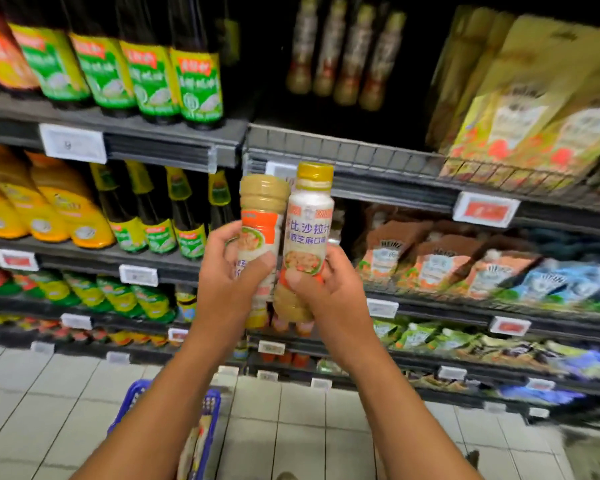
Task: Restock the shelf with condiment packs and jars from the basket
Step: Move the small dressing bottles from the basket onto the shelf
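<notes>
Head camera: two dressing bottles held before the shelf (326,147)

The left hand (229,268) grips the tan-topped bottle (260,216) and the right hand (326,289) grips the yellow-capped bottle (310,230). Both are upright and touch side by side. Matching bottles (347,53) stand above, slightly right, nearer the right hand. Smooth waisted plastic, glossy labels. The basket (212,407) sits below.

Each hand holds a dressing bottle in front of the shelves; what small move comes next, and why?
Probably raise the yellow-capped white-labelled dressing bottle in the right hand to the dark upper shelf, where similar tan bottles stand behind bare space. The left hand grips a second, seemingly inverted bottle.
</notes>
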Demonstrator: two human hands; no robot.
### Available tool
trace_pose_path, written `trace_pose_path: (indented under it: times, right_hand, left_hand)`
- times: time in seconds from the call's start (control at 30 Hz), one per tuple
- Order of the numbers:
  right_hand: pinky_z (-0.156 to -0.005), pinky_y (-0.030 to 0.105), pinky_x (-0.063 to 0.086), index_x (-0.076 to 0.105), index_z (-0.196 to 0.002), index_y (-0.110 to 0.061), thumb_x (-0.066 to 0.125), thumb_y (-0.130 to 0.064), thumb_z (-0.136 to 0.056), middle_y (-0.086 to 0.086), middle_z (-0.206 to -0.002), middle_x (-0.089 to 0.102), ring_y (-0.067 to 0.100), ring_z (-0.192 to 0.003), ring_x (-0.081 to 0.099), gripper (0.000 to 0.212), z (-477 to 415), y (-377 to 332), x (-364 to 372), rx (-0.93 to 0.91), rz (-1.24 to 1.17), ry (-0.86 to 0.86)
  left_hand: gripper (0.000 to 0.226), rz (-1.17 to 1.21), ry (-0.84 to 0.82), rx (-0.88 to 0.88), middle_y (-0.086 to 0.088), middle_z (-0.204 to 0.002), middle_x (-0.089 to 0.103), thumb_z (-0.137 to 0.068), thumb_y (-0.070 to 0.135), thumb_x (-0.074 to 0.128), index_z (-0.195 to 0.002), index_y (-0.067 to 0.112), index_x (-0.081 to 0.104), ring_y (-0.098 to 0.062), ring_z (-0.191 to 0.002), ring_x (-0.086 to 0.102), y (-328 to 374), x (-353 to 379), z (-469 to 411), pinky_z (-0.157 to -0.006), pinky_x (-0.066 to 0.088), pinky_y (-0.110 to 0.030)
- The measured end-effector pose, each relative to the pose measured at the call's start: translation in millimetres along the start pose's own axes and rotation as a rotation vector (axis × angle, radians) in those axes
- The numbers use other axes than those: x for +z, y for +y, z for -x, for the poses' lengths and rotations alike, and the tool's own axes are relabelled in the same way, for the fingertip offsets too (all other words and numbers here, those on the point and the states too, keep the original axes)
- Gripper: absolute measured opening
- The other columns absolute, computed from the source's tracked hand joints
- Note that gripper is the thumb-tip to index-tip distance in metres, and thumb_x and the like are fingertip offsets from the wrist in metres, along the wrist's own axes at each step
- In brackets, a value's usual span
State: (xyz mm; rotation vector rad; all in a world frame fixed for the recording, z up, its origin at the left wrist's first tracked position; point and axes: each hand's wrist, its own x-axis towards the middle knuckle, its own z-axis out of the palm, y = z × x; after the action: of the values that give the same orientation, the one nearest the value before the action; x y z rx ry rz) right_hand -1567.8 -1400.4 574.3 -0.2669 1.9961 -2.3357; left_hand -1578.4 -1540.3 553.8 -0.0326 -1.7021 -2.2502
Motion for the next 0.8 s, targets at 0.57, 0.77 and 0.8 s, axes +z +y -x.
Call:
trace_pose_path:
  times: [0.57,0.77,0.8]
  right_hand:
    - [-0.071,0.021,0.055,0.060,-0.106,-0.019,0.070,-0.025,-0.077,-0.008,-0.089,0.075,0.008,-0.086,0.072,0.031,-104,-101,-37,-0.263,0.073,0.020]
    - [-0.071,0.019,0.055,0.061,-0.106,-0.023,0.075,-0.025,-0.079,-0.013,-0.095,0.075,0.004,-0.088,0.072,0.031,-151,-116,-29,-0.351,0.167,0.074]
    - [-0.072,0.021,0.056,0.062,-0.106,-0.024,0.077,-0.027,-0.079,-0.012,-0.098,0.074,0.007,-0.090,0.072,0.031,-158,-119,-29,-0.363,0.188,0.087]
  left_hand:
    - [0.058,-0.015,-0.145,0.149,-0.001,-0.107,0.074,-0.065,0.044,0.075,-0.117,0.031,0.052,-0.022,-0.101,0.071,79,80,-108,-0.084,0.056,-0.038]
    - [0.063,-0.001,-0.264,0.106,-0.008,-0.112,0.073,-0.072,0.019,0.072,-0.130,0.018,0.047,-0.021,-0.100,0.072,91,77,-157,-0.076,0.057,-0.028]
    - [0.062,-0.004,-0.276,0.103,-0.007,-0.110,0.073,-0.072,0.019,0.073,-0.129,0.018,0.048,-0.020,-0.098,0.072,92,77,-165,-0.075,0.057,-0.028]
